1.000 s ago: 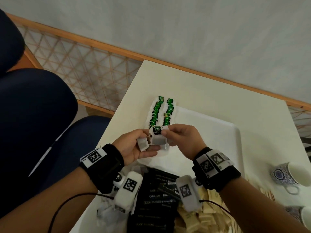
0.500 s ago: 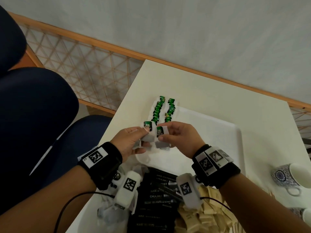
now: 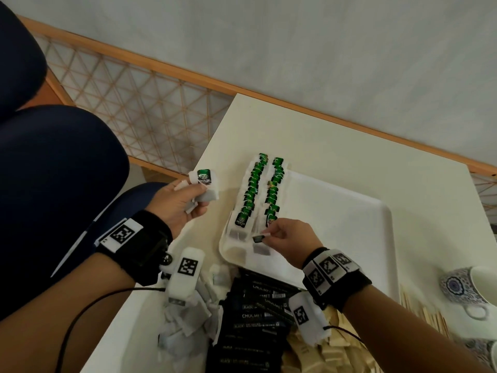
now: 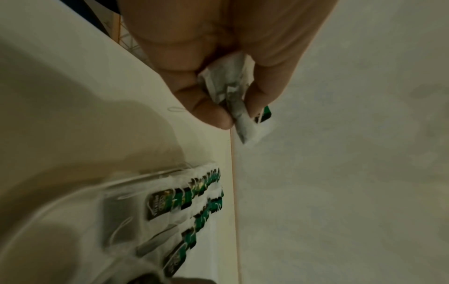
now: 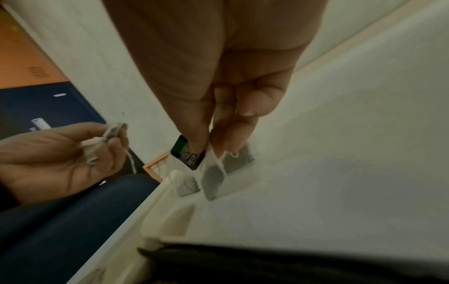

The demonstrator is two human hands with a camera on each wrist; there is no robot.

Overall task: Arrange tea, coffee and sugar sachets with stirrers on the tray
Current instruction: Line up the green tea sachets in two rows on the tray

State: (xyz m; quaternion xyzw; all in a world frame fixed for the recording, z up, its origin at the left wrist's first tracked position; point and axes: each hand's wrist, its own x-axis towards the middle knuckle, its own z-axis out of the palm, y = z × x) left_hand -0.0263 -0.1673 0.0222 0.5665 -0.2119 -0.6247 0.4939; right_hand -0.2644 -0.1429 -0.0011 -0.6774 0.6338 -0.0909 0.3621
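A white tray (image 3: 349, 227) lies on the cream table, with two rows of green-tagged tea bags (image 3: 258, 189) along its left side. My right hand (image 3: 269, 235) pinches a tea bag by its green tag (image 5: 188, 157) at the near end of the right row, and the bag (image 5: 213, 179) hangs onto the tray. My left hand (image 3: 185, 203) is raised left of the tray, off the table's edge. It grips a few tea bags (image 4: 233, 100), one green tag (image 3: 204, 176) sticking up.
A white bin (image 3: 139, 319) at the front holds loose tea bags (image 3: 188, 319), black coffee sachets (image 3: 258, 319) and beige sachets (image 3: 322, 356). Wooden stirrers (image 3: 419, 313) and patterned cups (image 3: 468, 289) lie at the right. Dark blue chairs (image 3: 53, 170) stand left of the table.
The hands were together over the tray's near left corner, separating tea bags. Now the left has swung out left with its bags and the right has lowered one bag onto the tray.
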